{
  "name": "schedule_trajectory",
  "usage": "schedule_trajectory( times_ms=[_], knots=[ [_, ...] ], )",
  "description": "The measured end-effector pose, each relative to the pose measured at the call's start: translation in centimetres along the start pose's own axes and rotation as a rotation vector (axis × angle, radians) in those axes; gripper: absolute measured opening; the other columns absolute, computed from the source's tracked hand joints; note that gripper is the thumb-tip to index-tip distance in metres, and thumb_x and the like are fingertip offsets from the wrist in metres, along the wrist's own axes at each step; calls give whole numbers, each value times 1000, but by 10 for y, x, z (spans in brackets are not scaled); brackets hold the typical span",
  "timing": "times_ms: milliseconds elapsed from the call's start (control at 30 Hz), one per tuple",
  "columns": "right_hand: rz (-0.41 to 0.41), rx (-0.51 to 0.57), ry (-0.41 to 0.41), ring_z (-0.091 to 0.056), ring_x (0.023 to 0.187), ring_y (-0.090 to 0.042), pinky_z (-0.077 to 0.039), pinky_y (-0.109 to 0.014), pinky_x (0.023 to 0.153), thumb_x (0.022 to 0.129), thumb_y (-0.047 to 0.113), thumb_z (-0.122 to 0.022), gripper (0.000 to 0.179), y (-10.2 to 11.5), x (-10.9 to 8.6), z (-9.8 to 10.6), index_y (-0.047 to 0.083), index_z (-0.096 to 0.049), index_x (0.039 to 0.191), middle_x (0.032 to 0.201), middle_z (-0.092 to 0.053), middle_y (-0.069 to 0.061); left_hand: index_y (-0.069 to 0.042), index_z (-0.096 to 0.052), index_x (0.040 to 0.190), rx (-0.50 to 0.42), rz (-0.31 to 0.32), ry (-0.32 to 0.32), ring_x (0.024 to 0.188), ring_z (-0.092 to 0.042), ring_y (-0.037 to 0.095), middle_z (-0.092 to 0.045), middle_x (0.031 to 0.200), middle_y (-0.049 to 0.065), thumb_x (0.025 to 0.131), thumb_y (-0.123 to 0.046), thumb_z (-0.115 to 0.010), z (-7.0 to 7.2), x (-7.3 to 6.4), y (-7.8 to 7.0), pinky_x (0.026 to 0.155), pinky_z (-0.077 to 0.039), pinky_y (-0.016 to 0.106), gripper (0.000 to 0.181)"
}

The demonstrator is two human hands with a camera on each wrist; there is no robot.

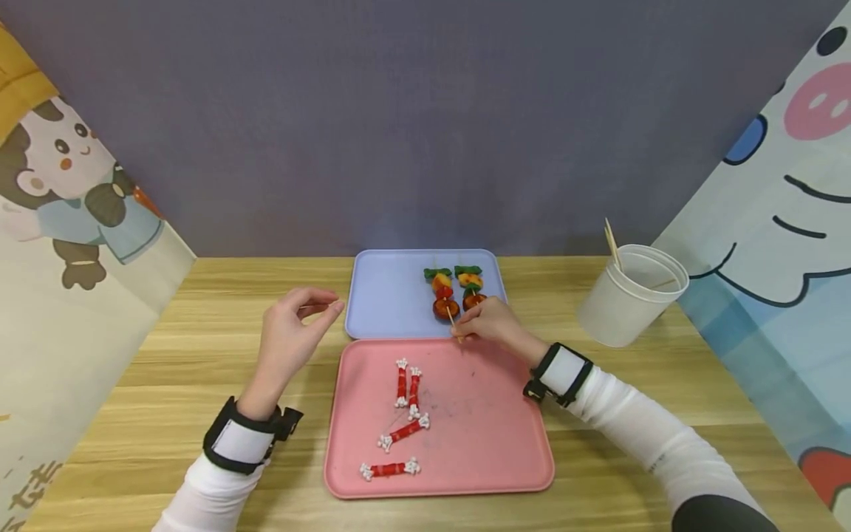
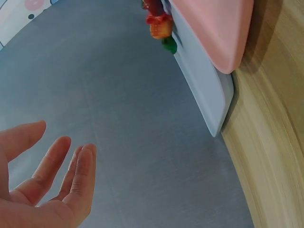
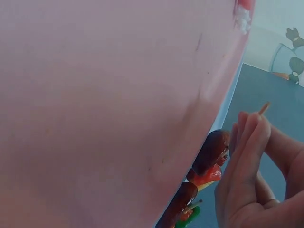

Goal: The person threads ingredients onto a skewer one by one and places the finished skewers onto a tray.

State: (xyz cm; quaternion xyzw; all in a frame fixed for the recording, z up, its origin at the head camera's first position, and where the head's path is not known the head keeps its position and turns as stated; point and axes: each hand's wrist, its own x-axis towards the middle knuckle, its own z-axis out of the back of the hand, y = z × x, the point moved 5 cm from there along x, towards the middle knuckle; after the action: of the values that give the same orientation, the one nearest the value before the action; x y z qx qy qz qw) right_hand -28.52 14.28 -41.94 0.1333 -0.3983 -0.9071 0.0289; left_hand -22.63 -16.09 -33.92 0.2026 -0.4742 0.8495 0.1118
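In the head view, my right hand (image 1: pixel 490 323) pinches the bare stick end of a food skewer (image 1: pixel 445 307), threaded with a dark brown round piece, red and orange pieces and a green one. The skewer is at the right half of a light blue tray (image 1: pixel 385 295). Beside it a second, similar skewer (image 1: pixel 470 281) is partly covered by that hand. The stick tip pokes out past the fingertips in the right wrist view. Left of the blue tray, my left hand (image 1: pixel 292 332) hovers with loosely bent fingers, holding nothing.
A pink tray (image 1: pixel 485 443) lies in front of the blue one, bearing several red sticks (image 1: pixel 404 431) with white knobbed ends. At the right stands a white tub (image 1: pixel 618 310) with wooden sticks (image 1: pixel 613 245). A grey panel (image 1: pixel 425 133) rises behind the wooden table (image 1: pixel 219 332).
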Motion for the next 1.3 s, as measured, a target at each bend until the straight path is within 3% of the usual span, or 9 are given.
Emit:
schedule_trajectory(
  times_ms=[300, 567, 800, 900, 1000, 1133, 1300],
  knots=[
    [2, -94, 45, -59, 73, -11, -43, -23, 61, 70, 31, -78, 28, -1, 5, -5, 9, -76, 87, 73, -72, -3, -3, -70, 89, 0, -9, -3, 81, -61, 15, -67, 91, 10, 80, -23, -70, -2, 1, 0, 76, -56, 37, 21],
    [-23, 22, 110, -62, 57, -6, -50, -17, 52, 72, 21, -77, 30, -4, 9, -10, 1, -74, 93, 74, -71, -7, -3, -70, 90, 19, -29, 9, 82, -62, 15, -68, 92, 10, 81, -23, -69, -1, -1, -5, 77, -56, 37, 22],
    [-12, 17, 127, -64, 63, -10, -55, -23, 58, 77, 23, -73, 29, -3, 5, -6, 2, -72, 97, 78, -71, -9, -3, -70, 90, 11, -30, 9, 82, -62, 15, -68, 91, 10, 81, -22, -70, -1, -2, -6, 76, -56, 37, 21],
    [28, -9, 85, -66, 70, -14, -55, -27, 63, 84, 28, -65, 30, 2, -2, 4, 3, -71, 100, 84, -72, -10, -2, -69, 92, 11, -25, 11, 83, -63, 18, -68, 92, 11, 81, -21, -69, -2, -1, -3, 76, -56, 40, 22],
    [160, -2, -59, -66, 75, -21, -55, -33, 64, 89, 28, -60, 30, 10, -17, 23, 3, -69, 103, 87, -71, -11, 0, -67, 96, 34, -30, 8, 83, -64, 23, -68, 94, 15, 81, -19, -69, -6, 0, -2, 74, -56, 44, 24],
    [407, -25, -404, -64, 73, -22, -55, -40, 62, 89, 21, -60, 25, 18, -49, 57, 2, -69, 103, 86, -70, -13, 2, -66, 98, 79, -54, 0, 81, -64, 29, -67, 95, 18, 80, -14, -69, -13, 3, -2, 70, -56, 45, 24],
    [534, -125, -816, -63, 71, -19, -54, -38, 62, 87, 20, -63, 21, 10, -89, 95, 2, -70, 96, 85, -70, -13, 1, -67, 96, 120, -65, 5, 80, -63, 27, -67, 94, 17, 81, -15, -68, -22, 7, -3, 68, -56, 43, 22]
  ],
)
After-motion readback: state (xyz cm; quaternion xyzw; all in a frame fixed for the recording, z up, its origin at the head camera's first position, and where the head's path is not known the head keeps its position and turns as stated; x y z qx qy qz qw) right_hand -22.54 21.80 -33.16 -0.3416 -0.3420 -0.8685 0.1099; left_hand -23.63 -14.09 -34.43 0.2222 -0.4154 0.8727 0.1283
